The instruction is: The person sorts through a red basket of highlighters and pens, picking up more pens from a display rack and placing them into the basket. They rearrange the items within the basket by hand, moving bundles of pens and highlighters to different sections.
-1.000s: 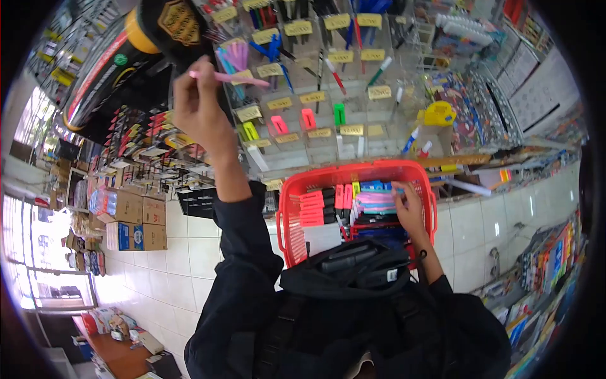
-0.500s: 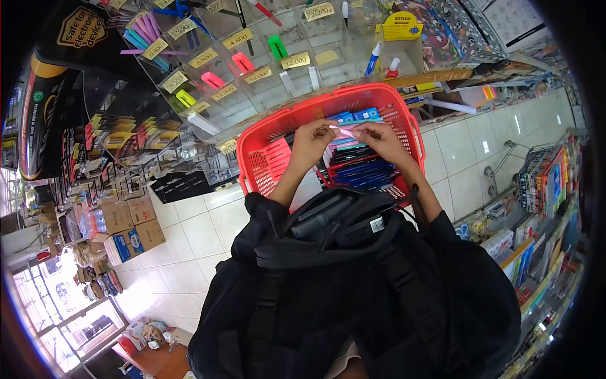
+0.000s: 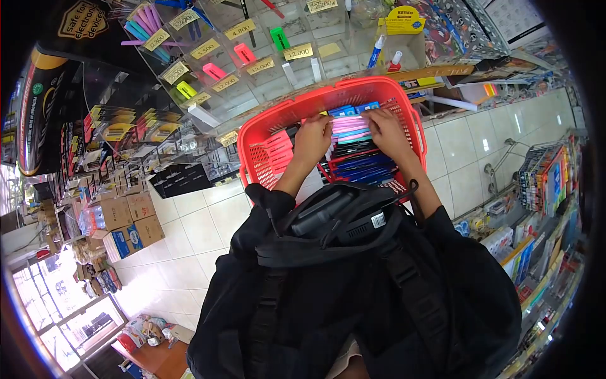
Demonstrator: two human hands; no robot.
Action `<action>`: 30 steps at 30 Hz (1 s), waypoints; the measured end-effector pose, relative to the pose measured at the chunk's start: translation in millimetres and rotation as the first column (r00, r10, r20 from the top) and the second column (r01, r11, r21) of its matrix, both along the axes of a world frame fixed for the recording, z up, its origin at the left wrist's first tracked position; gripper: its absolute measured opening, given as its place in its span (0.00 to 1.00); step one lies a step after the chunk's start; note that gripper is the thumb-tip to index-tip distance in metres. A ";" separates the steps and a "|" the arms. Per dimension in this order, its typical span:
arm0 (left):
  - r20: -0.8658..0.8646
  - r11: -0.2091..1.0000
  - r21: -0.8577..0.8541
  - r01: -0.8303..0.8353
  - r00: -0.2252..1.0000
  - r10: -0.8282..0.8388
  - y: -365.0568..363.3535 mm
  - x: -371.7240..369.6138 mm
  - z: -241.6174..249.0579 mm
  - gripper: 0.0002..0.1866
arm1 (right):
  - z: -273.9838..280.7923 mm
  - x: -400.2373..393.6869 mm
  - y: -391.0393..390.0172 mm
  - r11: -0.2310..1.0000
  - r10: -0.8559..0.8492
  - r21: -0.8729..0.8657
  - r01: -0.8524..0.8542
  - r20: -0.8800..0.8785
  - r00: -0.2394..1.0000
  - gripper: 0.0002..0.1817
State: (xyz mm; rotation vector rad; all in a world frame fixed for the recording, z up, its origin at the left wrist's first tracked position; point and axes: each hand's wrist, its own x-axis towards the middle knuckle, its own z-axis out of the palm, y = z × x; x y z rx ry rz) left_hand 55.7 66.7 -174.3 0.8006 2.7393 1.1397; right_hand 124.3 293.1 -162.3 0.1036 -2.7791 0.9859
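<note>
Both hands are inside a red plastic basket (image 3: pixel 297 108), over a stack of lilac and pink pens (image 3: pixel 348 126). My left hand (image 3: pixel 313 140) has its fingers closed at the left end of a pink pen on that stack. At the right end of the same pen, my right hand (image 3: pixel 388 134) curls with its fingertips pressed down. Fingers partly hide the pen's ends. Nearer me lie turquoise and black pens, then dark blue pens (image 3: pixel 363 167). Salmon-pink highlighters (image 3: pixel 278 151) are lined up left of my left hand. Blue boxes (image 3: pixel 355 110) sit behind the pens.
Beyond the basket stands a clear compartment display (image 3: pixel 265 82) with price tags, highlighters and markers. A wire rack (image 3: pixel 544 174) and stocked shelves are to the right. Cardboard boxes (image 3: pixel 136 218) stand on the tiled floor at left. A black bag (image 3: pixel 334 221) hangs at my chest.
The pink pen held up between both hands has come down onto the lilac stack. My hands have moved slightly apart, the right one rightward, and the pens below show more.
</note>
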 end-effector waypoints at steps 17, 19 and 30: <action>0.179 0.913 0.386 0.128 0.961 -0.211 -40.8 -29.8 127.7 0.13 | -2.0 -2.6 -2.2 0.999 0.015 -0.036 -0.014 0.020 1.000 0.17; 0.133 0.891 0.454 -0.010 0.990 -0.057 -57.0 -48.9 157.3 0.12 | 1.2 -2.0 -3.5 0.999 0.009 -0.050 -0.008 0.014 1.000 0.16; -0.526 0.764 0.478 -0.433 0.556 0.644 -168.9 -200.6 236.5 0.23 | 9.2 -2.4 -2.9 0.995 -0.015 -0.101 0.009 -0.060 0.998 0.14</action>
